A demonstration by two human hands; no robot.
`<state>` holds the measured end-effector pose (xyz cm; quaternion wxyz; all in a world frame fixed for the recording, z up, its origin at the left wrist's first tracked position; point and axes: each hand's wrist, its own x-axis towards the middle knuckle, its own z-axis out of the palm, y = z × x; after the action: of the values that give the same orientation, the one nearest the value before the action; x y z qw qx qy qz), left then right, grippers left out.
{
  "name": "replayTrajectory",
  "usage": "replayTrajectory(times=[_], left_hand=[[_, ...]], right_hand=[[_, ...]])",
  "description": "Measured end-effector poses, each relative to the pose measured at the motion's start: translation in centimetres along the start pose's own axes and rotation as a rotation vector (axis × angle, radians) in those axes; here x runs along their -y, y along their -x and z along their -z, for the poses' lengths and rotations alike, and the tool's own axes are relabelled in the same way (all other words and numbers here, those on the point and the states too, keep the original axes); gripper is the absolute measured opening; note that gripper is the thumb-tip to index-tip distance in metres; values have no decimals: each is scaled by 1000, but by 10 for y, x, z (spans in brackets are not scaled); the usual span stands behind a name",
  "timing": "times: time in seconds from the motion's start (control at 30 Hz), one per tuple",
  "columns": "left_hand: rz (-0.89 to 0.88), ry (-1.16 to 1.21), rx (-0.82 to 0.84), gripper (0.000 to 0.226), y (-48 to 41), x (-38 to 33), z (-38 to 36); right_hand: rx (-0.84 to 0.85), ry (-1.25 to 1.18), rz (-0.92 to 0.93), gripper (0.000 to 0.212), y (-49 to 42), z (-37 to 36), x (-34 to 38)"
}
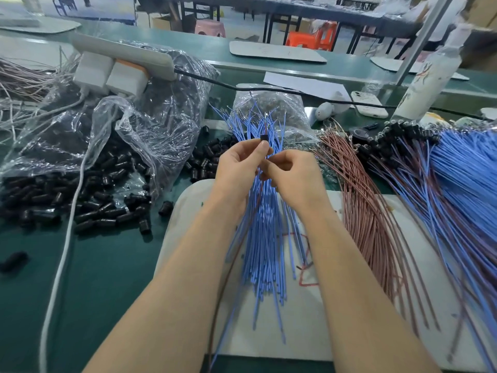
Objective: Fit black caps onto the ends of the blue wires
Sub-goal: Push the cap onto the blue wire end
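Pinching a black cap (pixel 263 138) with the left hand (pixel 239 162), thumb and fingertip clamped on it, right at the top of the blue wires (pixel 265 238). Gripping those wires with the right hand (pixel 293 176), fingers curled tight, just beside the cap. Below, across the white mat (pixel 295 332), the fanned-out bundle; off left on the green bench (pixel 107 278), loose caps (pixel 107 208).

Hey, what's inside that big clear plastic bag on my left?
Black caps: they fill the plastic bag and spill from its mouth onto the green table. A white power strip lies across the bag's top, so what is beneath it is hidden.
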<state>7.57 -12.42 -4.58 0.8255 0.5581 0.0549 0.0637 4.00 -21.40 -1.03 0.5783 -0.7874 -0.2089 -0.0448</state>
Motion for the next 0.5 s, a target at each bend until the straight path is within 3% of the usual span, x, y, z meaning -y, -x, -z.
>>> replayTrajectory(times=[0.17,0.33,0.5], left_hand=[[-32,14,-31,5,1,-1,0],[-70,65,-69,6,2,-1,1],[-69,90,-78,7,2,-3,0]], right_hand=[[54,4,-72,73,-7,3,-13],[59,-11,-105,37,-10,0,-24],[92,8,-172,25,-14,2,-35]])
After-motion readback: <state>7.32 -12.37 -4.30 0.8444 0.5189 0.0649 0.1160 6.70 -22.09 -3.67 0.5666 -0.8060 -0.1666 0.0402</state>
